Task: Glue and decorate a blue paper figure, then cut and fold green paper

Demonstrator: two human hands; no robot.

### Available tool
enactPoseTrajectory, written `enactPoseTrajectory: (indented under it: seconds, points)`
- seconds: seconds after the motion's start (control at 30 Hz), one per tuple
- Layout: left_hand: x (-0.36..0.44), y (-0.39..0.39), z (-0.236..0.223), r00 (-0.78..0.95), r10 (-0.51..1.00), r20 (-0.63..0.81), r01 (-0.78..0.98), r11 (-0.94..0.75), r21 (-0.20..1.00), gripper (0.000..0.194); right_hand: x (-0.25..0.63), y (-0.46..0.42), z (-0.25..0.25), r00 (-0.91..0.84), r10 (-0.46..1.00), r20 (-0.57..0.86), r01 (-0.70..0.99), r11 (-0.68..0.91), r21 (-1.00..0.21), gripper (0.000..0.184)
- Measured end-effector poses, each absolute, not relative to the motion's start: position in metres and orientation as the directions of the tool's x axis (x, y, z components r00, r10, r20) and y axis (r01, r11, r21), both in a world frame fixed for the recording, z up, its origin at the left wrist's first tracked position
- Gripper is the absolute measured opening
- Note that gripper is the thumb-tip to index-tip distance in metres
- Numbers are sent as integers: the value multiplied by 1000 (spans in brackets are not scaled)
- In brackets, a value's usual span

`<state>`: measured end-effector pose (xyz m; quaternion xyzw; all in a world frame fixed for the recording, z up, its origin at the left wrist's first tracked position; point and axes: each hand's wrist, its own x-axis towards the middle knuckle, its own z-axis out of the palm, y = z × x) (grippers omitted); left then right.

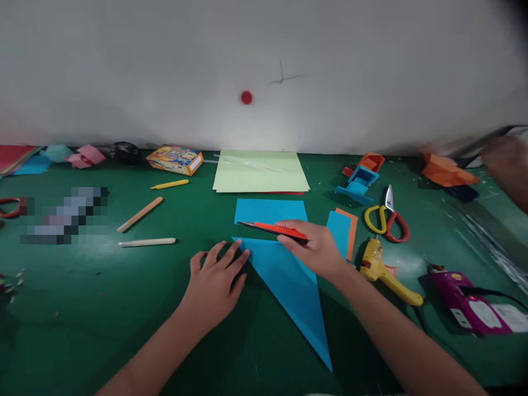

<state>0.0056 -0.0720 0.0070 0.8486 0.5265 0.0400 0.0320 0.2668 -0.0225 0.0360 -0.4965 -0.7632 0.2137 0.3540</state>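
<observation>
My right hand (315, 248) is closed around a red utility knife (274, 229), whose tip points left across the top edge of a blue paper triangle (291, 289). My left hand (216, 283) lies flat with its fingers spread, the fingertips pressing on the triangle's left corner. Just beyond the knife lies a blue paper rectangle (270, 210). All of this rests on a green mat (82, 308).
A light green sheet (259, 171) lies at the back. Right of my hand are blue and orange strips (344, 231), scissors (388, 220), a yellow glue gun (385, 272) and a purple tool (468, 302). Sticks (140, 214) and a box (175, 159) lie to the left. Another person's hand (507, 165) is far right.
</observation>
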Motion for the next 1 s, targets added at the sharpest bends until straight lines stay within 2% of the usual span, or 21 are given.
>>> enactPoseTrajectory:
  seconds: [0.23,0.57,1.0]
  points:
    - [8,-74,11,409,911,48,906,-412,91,45,241,-17,11,-343,909,235,516,392,-761,25]
    - [9,-76,11,405,914,33,913,-406,30,45,248,-16,-3,-333,909,253,540,403,-739,29]
    - [11,-77,12,399,916,43,916,-400,28,45,250,-17,-4,-374,889,264,570,445,-691,28]
